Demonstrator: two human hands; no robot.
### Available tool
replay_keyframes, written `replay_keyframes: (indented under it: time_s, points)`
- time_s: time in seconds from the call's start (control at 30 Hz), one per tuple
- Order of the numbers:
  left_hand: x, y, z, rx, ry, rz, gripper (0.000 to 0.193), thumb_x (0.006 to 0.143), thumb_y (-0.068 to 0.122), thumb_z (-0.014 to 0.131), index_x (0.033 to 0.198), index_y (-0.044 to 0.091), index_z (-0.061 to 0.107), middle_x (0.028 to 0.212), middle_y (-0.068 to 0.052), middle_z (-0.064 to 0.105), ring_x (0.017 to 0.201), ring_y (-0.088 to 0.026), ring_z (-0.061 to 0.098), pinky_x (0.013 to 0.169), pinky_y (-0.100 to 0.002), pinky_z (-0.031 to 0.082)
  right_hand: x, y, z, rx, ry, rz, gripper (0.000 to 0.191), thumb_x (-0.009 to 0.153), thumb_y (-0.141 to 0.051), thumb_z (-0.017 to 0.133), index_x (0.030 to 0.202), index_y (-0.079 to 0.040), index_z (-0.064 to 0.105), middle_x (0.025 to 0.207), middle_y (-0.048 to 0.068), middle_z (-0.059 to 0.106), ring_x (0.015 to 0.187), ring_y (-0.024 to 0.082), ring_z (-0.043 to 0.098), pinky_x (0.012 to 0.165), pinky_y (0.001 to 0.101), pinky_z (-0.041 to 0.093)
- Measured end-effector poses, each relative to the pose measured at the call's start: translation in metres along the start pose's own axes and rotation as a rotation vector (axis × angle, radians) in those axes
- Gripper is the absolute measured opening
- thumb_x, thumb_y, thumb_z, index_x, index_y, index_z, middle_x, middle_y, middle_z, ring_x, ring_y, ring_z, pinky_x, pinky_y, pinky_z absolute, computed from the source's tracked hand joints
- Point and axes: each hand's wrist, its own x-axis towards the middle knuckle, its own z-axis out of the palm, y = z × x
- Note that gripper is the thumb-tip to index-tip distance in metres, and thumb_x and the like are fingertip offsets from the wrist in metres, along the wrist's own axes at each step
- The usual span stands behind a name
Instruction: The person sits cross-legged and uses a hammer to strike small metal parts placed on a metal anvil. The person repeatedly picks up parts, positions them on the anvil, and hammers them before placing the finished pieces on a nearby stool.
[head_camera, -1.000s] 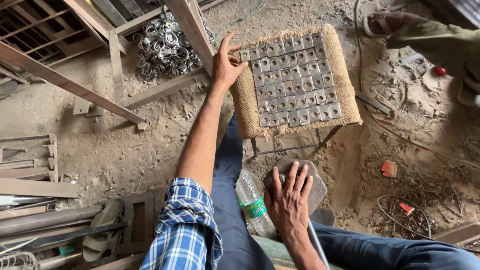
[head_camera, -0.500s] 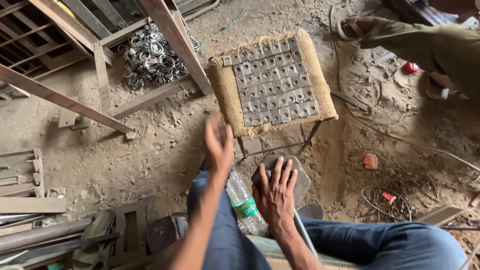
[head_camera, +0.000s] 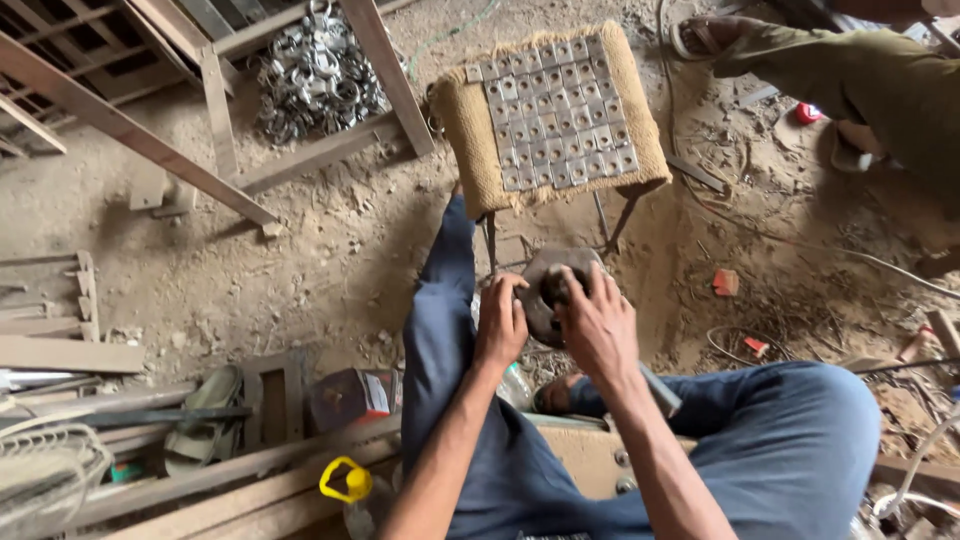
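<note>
at the far left, angled steel frames (head_camera: 120, 130) and a heap of shiny metal rings (head_camera: 315, 70) lie on the dusty floor (head_camera: 300, 260), with a green sandal (head_camera: 200, 430), a small red box (head_camera: 350, 395) and a yellow-capped bottle (head_camera: 345, 485) near the bottom edge.

moving right, the left hand (head_camera: 500, 320), which a second ago was stretched out to the burlap-topped stool (head_camera: 480, 150) and touching the corner of its grid of square metal plates (head_camera: 555, 110), has come back in. half a second ago it was blurred in mid-swing; it now rests against the left edge of the round dark metal block (head_camera: 545, 285), fingers curled onto it.

the right hand (head_camera: 600, 320) stayed on that block throughout; its fingers spread over the top and right side, thumb near the middle. whether a small plate sits pinched under the fingers i cannot tell, since they cover the spot. so both hands are together on the block, which stands just below the stool, between the blue-trousered knees (head_camera: 780, 440).

at the far right, another person's olive-clad leg (head_camera: 860, 80) and sandal (head_camera: 700, 35) rest on the ground, well apart, with red scraps (head_camera: 725, 282) and wire (head_camera: 740, 345) in the dirt.
</note>
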Motion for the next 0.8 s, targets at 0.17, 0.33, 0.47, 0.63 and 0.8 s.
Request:
replay_keyframes:
  time_s: [0.17, 0.33, 0.47, 0.63, 0.8]
  points:
    - [-0.016, -0.001, -0.006, -0.037, -0.215, -0.061, 0.036, 0.089, 0.011, 0.067, 0.124, 0.004, 0.063, 0.145, -0.023, 0.054, 0.134, -0.041, 0.051, 0.113, -0.047, 0.039, -0.032, 0.014, -0.026, -0.003, -0.162, 0.149, 0.054, 0.094, -0.018, 0.063, 0.146, -0.028, 0.054, 0.16, 0.018, 0.04, 0.09, 0.04, 0.071, 0.071, 0.0504, 0.059]
    - [-0.04, 0.019, 0.009, 0.185, -0.195, -0.103, 0.046, 0.088, 0.02, 0.073, 0.133, 0.011, 0.065, 0.149, -0.024, 0.048, 0.131, -0.043, 0.046, 0.112, -0.051, 0.037, -0.044, 0.004, -0.024, 0.128, -0.053, 0.169, 0.057, 0.095, -0.016, 0.062, 0.149, -0.024, 0.049, 0.163, 0.018, 0.036, 0.063, 0.041, 0.07, 0.056, 0.0471, 0.058]
    - [-0.039, 0.026, 0.015, 0.203, -0.175, -0.025, 0.04, 0.084, 0.018, 0.076, 0.123, 0.01, 0.069, 0.148, -0.025, 0.048, 0.132, -0.047, 0.043, 0.109, -0.056, 0.034, -0.046, 0.004, -0.022, 0.148, -0.012, 0.169, 0.057, 0.093, -0.015, 0.063, 0.148, -0.026, 0.051, 0.163, 0.016, 0.038, 0.069, 0.043, 0.07, 0.058, 0.0493, 0.057]
    - [-0.02, 0.027, 0.022, 0.131, -0.154, 0.024, 0.017, 0.082, 0.017, 0.077, 0.098, 0.013, 0.074, 0.137, -0.02, 0.055, 0.131, -0.043, 0.047, 0.111, -0.053, 0.036, -0.044, 0.017, -0.023, 0.139, 0.005, 0.14, 0.058, 0.091, -0.015, 0.063, 0.146, -0.027, 0.053, 0.161, 0.017, 0.039, 0.071, 0.041, 0.072, 0.06, 0.0481, 0.059]
    - [-0.019, 0.028, 0.02, 0.064, -0.109, 0.028, 0.01, 0.096, 0.016, 0.066, 0.1, 0.007, 0.068, 0.127, -0.018, 0.062, 0.121, -0.037, 0.052, 0.105, -0.051, 0.039, -0.045, 0.021, -0.021, 0.133, -0.043, 0.15, 0.059, 0.094, -0.015, 0.061, 0.151, -0.025, 0.047, 0.162, 0.021, 0.036, 0.07, 0.039, 0.072, 0.06, 0.0473, 0.059]
